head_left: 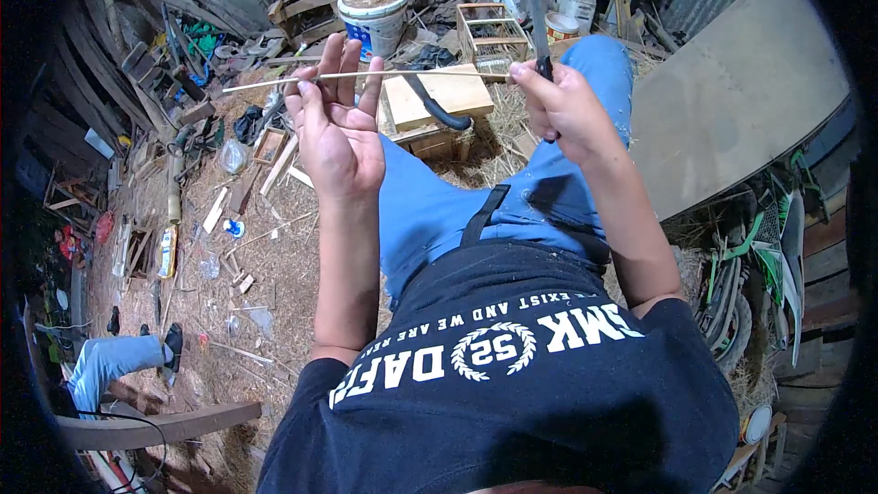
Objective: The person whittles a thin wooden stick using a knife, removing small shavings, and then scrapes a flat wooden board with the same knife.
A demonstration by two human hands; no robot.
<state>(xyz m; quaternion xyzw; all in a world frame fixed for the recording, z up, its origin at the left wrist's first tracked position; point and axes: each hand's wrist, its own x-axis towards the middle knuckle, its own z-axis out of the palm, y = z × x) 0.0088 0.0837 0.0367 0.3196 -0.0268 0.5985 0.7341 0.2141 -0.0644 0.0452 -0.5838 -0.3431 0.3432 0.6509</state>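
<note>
A thin pale bamboo stick (393, 75) runs level between my two hands. My left hand (343, 133) is raised palm up, its thumb against the stick and its other fingers stretched out behind and around it. In my right hand (569, 110) is a knife (538, 14) with a black handle, the blade pointing up and away. The stick's right end meets the thumb and forefinger of that same hand. Beyond my knees, a second curved black-handled tool (444, 114) rests on a wooden block (439, 96); its blade is partly hidden.
A white bucket (373, 14) and a small slatted wooden cage (494, 37) stand ahead. A large flat board (741, 101) slopes at the right. Wood scraps and shavings litter the floor at the left. Another person's leg (123, 361) shows at lower left, near a curved timber (165, 425).
</note>
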